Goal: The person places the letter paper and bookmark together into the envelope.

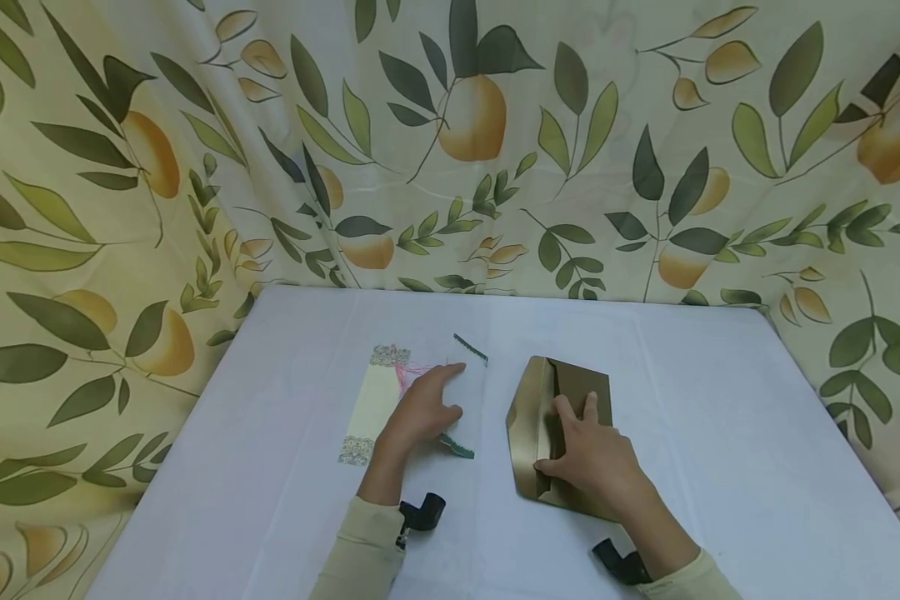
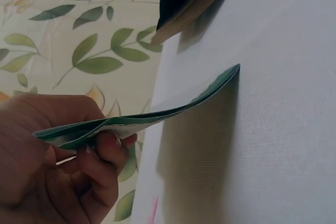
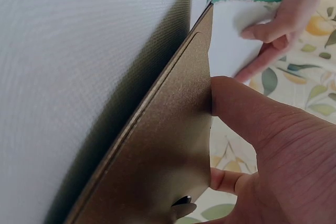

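Note:
My left hand pinches a folded white paper with green edges. Seen edge-on in the left wrist view, this folded paper sticks out past the fingers and curves toward the tabletop. In the head view its white face blends into the cloth, and mainly the green edges show. My right hand grips a gold-brown envelope, thumb on the near part of its opening and fingers spread over the body. The envelope's pointed flap stands open toward the left hand. Just left of it, the folded paper is held close to the envelope.
A cream card with silver glittery bands at both ends lies under the left forearm. Pink threads show beside that card. White cloth covers the table, and a fruit-patterned curtain hangs behind it.

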Tool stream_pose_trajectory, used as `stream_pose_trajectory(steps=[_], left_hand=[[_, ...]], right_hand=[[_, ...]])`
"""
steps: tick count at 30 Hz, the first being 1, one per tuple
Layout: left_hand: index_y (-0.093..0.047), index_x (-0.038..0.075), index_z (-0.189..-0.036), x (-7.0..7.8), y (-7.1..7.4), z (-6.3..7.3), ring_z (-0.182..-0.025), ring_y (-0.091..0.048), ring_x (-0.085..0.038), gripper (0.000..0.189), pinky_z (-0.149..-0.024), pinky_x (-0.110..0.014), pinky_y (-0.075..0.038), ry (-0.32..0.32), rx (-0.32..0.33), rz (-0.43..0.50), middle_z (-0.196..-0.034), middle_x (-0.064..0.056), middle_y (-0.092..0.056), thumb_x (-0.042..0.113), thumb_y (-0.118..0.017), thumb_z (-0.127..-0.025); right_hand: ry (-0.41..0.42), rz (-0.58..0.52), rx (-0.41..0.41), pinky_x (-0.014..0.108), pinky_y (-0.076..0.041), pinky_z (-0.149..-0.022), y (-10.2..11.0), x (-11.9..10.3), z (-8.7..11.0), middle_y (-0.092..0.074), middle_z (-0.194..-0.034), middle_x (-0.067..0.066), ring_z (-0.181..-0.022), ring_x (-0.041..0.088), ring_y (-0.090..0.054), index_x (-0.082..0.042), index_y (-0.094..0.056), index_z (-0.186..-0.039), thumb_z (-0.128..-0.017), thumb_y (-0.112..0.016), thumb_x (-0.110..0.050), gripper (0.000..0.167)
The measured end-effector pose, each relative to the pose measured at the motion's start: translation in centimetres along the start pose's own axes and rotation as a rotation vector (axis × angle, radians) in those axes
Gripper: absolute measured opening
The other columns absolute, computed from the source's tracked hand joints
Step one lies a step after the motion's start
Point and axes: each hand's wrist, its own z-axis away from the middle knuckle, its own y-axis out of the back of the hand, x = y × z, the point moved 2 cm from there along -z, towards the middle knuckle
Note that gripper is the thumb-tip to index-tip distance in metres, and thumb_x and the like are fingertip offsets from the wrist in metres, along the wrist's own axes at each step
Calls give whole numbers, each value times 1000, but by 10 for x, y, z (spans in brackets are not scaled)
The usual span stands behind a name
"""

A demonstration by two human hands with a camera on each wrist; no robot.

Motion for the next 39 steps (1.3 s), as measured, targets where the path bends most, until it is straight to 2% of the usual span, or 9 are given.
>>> stream_pose_trajectory(steps=[9, 11, 13, 16, 21, 25, 28, 32, 39], left_hand=[[-52, 7, -150, 5, 3, -2, -136, -49, -27, 65, -109, -46, -41, -18, 54, 101, -150, -13, -52, -2, -65, -87], [-53, 8, -150, 7, 4, -2, -114, -60, -27, 66, -97, -44, -48, -30, 69, 112, -143, -12, -56, -4, -65, -86], [-54, 9, -149, 8, 4, -2, -89, -59, -25, 66, -82, -41, -50, -41, 79, 116, -135, -12, -59, -5, -65, -85], [-54, 10, -149, 11, 4, -2, -79, -52, -22, 64, -74, -37, -47, -61, 85, 133, -134, -12, -59, -7, -66, -88], [-56, 12, -148, 14, 0, -2, -105, -54, -22, 60, -87, -37, -47, -75, 88, 179, -148, -8, -54, -5, -67, -92], [-56, 15, -148, 17, -5, -2, -68, -48, -14, 60, -63, -30, -43, -76, 66, 246, -124, -11, -62, -4, -67, -92], [-56, 18, -149, 21, -10, -1, -53, -41, -8, 61, -51, -26, -36, -67, 18, 313, -117, -11, -60, -4, -67, -93], [-55, 18, -149, 26, -18, -1, -59, -54, -8, 62, -51, -26, -41, -68, -36, 363, -131, -8, -58, -3, -67, -92], [-55, 13, -148, 32, -32, -4, -51, -32, -6, 62, -50, -24, -33, -136, 2, 287, -109, -6, -60, -5, -67, -90]], right_hand=[[-1, -8, -4, 45, -48, -49, 0, -1, -1, -16, -149, 54, -55, 37, -56, -5, -38, -144, -75, -91, -45, 95], [-1, -11, -4, 44, -48, -49, -1, 0, -1, -16, -149, 54, -55, 38, -56, -6, -38, -143, -75, -91, -45, 94], [0, -9, -4, 44, -48, -49, -1, 0, -1, -16, -149, 54, -56, 39, -57, -6, -38, -142, -75, -91, -45, 94], [0, -7, -3, 44, -48, -49, -1, 0, -1, -17, -149, 54, -56, 40, -57, -6, -39, -142, -75, -91, -45, 93], [10, -6, 7, 45, -48, -49, -2, 1, -2, -18, -148, 55, -55, 38, -56, -6, -40, -140, -75, -91, -45, 92], [14, -6, 13, 47, -50, -50, -2, 1, -2, -19, -147, 55, -55, 40, -58, -6, -41, -140, -74, -91, -44, 91], [11, -5, 12, 50, -51, -52, -1, 1, -2, -19, -147, 55, -63, 47, -62, -5, -41, -140, -74, -92, -44, 92], [10, -7, 11, 52, -52, -55, 1, -1, -1, -19, -147, 55, -69, 52, -63, -5, -41, -140, -74, -92, -43, 92], [12, -13, 16, 50, -52, -54, 0, -1, -2, -19, -147, 55, -69, 53, -64, -4, -41, -141, -74, -92, -42, 93]])
